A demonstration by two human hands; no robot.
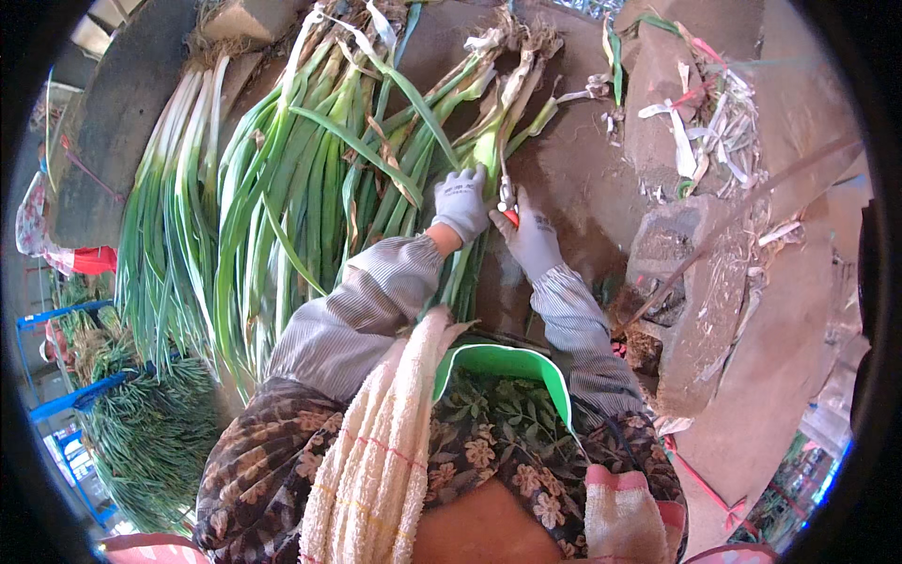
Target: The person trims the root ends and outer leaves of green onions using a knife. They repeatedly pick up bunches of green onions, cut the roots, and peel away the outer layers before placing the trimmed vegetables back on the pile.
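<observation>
Well, the left hand (461, 203) curls fingers over green stalks (485, 151); the right hand (532, 237) grips a red-handled tool (508, 200)

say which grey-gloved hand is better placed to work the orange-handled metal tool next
Probably the right grey-gloved hand: it grips the orange-handled metal tool, close to the long green-and-white onion stalks under the left grey-gloved hand.

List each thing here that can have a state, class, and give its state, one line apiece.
Left hand: gloved, closed over a stalk
Right hand: gloved, gripping a tool
Tool: held, metal end toward the roots
Held stalk: lying under the left hand, roots attached
Left row of green onions: lying together, white lower stems showing
Peelings: loose, scattered
Towel: hanging, creased lengthwise
</observation>
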